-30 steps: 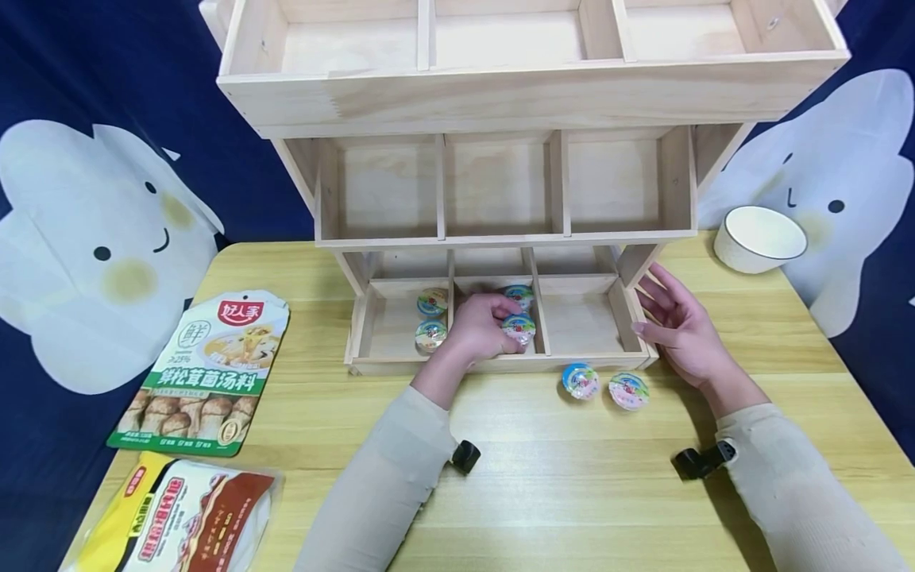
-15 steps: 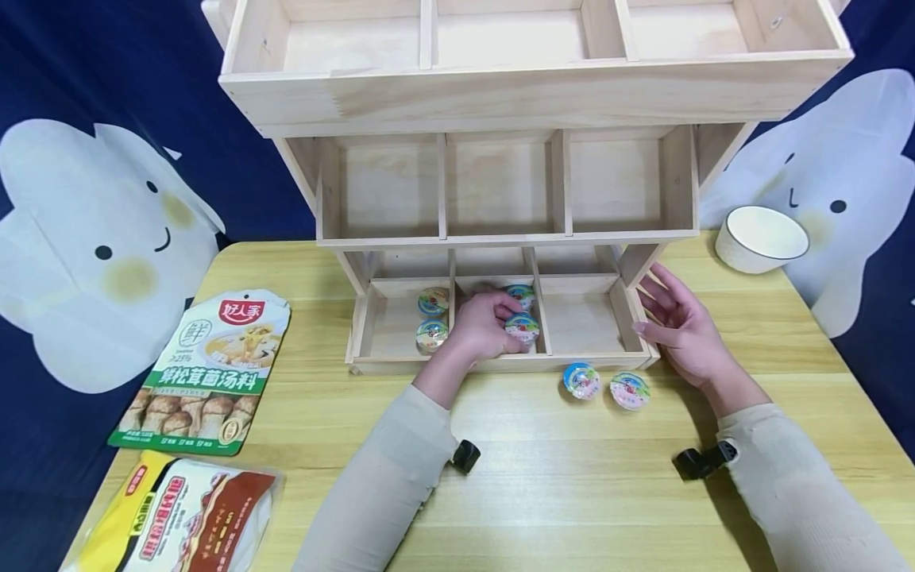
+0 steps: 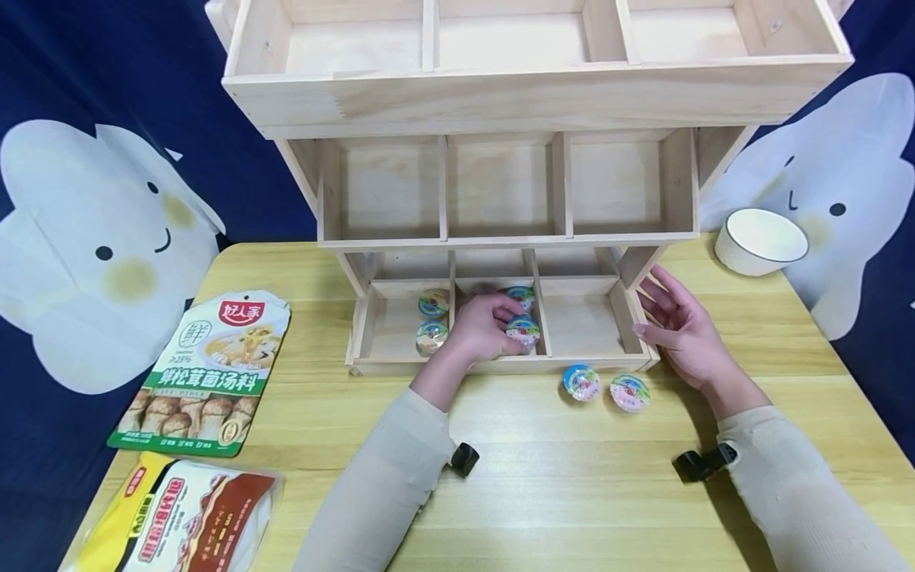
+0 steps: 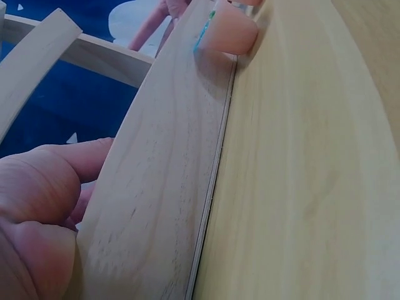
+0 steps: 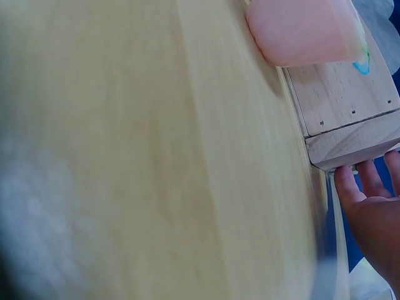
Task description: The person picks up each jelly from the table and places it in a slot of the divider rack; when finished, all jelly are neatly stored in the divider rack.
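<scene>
In the head view my left hand [image 3: 484,327] reaches into the middle compartment of the bottom shelf tray [image 3: 400,365]. Its thumb and index finger pinch a small jelly cup [image 3: 523,330] with a printed foil lid. Just behind that one, in the same compartment, is another jelly cup [image 3: 520,297]. The left wrist view shows the left hand [image 4: 40,212] behind the tray's front board, which hides the pinched cup. With fingers extended, my right hand [image 3: 679,330] rests against the tray's right end; the right wrist view shows its fingertips [image 5: 345,178] at that corner.
Two jelly cups [image 3: 432,319] sit in the left compartment. On the table before the tray lie two more, a blue-edged cup [image 3: 581,383] and a pinkish cup [image 3: 630,393]. Food pouches [image 3: 207,373] are at left, a white bowl [image 3: 761,242] at right. Upper shelf tiers [image 3: 507,238] overhang the tray.
Almost nothing differs. The left hand keeps its place, while the pinched jelly cup has shifted very slightly to the right. The right hand stays at the tray's end.
</scene>
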Available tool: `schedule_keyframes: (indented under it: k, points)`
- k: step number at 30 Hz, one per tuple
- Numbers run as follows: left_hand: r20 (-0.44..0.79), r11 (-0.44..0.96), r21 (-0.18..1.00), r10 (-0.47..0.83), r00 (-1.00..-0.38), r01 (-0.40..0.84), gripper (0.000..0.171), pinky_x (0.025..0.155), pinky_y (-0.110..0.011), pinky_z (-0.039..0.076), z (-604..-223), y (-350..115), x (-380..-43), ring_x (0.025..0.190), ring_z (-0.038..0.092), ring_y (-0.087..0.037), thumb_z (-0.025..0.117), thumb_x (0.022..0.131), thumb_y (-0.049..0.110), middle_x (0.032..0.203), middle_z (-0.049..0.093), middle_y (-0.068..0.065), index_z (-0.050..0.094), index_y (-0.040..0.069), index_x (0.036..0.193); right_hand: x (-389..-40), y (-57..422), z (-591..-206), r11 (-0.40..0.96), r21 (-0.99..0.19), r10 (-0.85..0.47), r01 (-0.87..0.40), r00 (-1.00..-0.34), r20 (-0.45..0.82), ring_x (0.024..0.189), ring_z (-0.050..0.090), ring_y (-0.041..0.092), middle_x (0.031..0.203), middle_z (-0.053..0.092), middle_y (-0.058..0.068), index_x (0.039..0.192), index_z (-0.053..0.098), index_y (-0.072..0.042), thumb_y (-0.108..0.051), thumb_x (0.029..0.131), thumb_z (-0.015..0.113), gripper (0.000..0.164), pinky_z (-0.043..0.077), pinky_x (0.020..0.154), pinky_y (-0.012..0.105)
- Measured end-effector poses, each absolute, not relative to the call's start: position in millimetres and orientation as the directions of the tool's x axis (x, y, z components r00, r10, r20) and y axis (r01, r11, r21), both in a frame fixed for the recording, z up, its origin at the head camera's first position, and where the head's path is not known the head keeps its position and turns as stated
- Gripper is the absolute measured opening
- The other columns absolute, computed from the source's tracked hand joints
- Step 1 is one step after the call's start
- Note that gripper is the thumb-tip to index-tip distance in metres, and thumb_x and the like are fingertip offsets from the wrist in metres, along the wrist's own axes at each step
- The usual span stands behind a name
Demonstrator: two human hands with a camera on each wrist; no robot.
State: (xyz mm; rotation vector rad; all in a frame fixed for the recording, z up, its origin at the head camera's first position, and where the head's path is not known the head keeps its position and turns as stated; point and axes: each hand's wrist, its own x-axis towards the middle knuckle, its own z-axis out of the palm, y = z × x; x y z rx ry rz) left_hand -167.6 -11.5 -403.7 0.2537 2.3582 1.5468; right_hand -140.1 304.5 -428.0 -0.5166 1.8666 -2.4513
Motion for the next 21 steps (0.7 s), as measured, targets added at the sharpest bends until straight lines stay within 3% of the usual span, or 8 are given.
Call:
schedule_keyframes:
  k: [7, 12, 21]
  points:
    - [-0.076, 0.342, 0.939, 0.300, -0.951, 0.033, 0.055, 0.085, -0.027, 0.052, -402, -17, -162, 0.096, 0.061, -0.021, 0.092, 0.065, 0.002, 0.104, 0.066, -0.006, 0.068, 0.002, 0.115, -140, 304, -428, -0.281, -0.943, -0.208, -0.177, -0.948, 0.240, 0.132, 0.047, 0.019, 0.154, 0.040, 0.015, 0.157, 0.029, -0.007, 0.036, 0.080, 0.044, 0.090, 0.043, 0.103, 0.027]
    - [-0.010, 0.238, 0.969, 0.284, -0.959, 0.061, 0.058, 0.091, -0.035, 0.052, -397, -17, -155, 0.101, 0.062, -0.030, 0.090, 0.066, -0.003, 0.108, 0.067, -0.014, 0.066, -0.002, 0.118, -140, 304, -428, -0.287, -0.941, -0.206, -0.180, -0.948, 0.244, 0.132, 0.047, 0.020, 0.154, 0.040, 0.016, 0.157, 0.029, -0.007, 0.037, 0.079, 0.043, 0.090, 0.043, 0.103, 0.027]
    - [0.178, 0.076, 0.977, 0.235, -0.956, 0.200, 0.058, 0.094, -0.039, 0.052, -391, -14, -136, 0.102, 0.061, -0.038, 0.086, 0.069, -0.009, 0.111, 0.063, -0.024, 0.061, -0.006, 0.121, -140, 306, -429, -0.294, -0.939, -0.211, -0.180, -0.946, 0.247, 0.132, 0.046, 0.020, 0.154, 0.038, 0.016, 0.157, 0.029, -0.008, 0.037, 0.079, 0.043, 0.091, 0.043, 0.103, 0.027]
